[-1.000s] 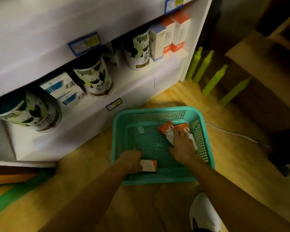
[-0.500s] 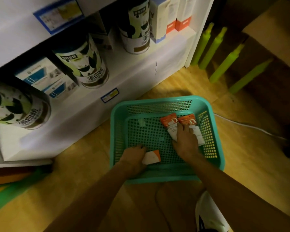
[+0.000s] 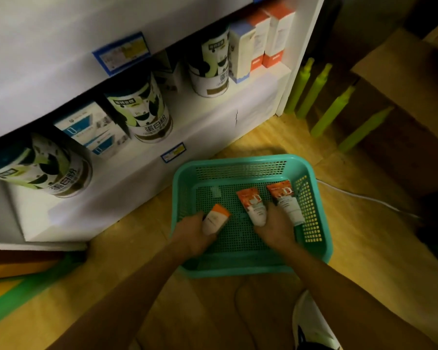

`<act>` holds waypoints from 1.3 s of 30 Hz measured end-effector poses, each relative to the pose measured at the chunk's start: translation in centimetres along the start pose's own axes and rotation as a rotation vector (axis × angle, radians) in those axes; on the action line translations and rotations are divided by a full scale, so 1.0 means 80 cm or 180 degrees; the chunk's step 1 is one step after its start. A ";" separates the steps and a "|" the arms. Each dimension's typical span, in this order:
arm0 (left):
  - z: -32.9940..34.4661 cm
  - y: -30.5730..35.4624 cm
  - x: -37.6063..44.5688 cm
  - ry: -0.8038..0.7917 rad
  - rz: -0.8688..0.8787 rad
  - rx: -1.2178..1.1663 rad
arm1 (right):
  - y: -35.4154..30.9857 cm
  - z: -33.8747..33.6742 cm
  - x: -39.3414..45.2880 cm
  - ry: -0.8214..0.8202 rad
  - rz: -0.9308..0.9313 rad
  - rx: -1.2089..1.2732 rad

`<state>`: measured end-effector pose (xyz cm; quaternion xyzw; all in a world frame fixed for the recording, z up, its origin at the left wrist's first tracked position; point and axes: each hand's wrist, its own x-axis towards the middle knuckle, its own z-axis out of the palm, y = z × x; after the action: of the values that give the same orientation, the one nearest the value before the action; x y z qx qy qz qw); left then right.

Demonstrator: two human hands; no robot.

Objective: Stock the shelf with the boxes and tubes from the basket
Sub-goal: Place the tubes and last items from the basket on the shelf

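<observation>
Left hand [image 3: 192, 236] clamped round small orange-capped white tube [image 3: 215, 219], right hand [image 3: 276, 229] gripping two orange-and-white tubes [image 3: 254, 207] near right wall of teal perforated plastic basket [image 3: 238, 162]; advisable to lift clear of rim before reaching for white shelf [image 3: 213, 117]

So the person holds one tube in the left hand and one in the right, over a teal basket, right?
Not quite. The head view shows the right hand gripping two tubes, not one. The left hand does hold one tube, over the teal basket.
</observation>
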<state>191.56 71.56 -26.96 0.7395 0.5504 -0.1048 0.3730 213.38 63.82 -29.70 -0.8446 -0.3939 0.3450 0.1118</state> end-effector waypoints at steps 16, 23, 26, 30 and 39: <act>-0.137 0.055 -0.121 0.0875 0.0193 -0.0573 | -0.100 -0.080 -0.097 0.0449 -0.0195 0.0792; -0.243 0.101 -0.215 0.1619 0.0574 -0.0999 | -0.186 -0.173 -0.163 0.0674 -0.0637 0.1069; -0.301 0.127 -0.258 0.2104 0.0696 -0.1156 | -0.233 -0.222 -0.195 0.0838 -0.0988 0.1316; -0.371 0.154 -0.313 0.2528 0.0817 -0.1288 | -0.287 -0.275 -0.230 0.0997 -0.1400 0.1672; -0.494 0.166 -0.389 0.3441 0.0935 -0.1379 | -0.403 -0.371 -0.315 0.1311 -0.1967 0.1934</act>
<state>181.76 73.49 24.07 0.6635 0.5630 0.4534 0.1930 202.94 68.96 19.51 -0.6678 -0.4775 0.2206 0.5266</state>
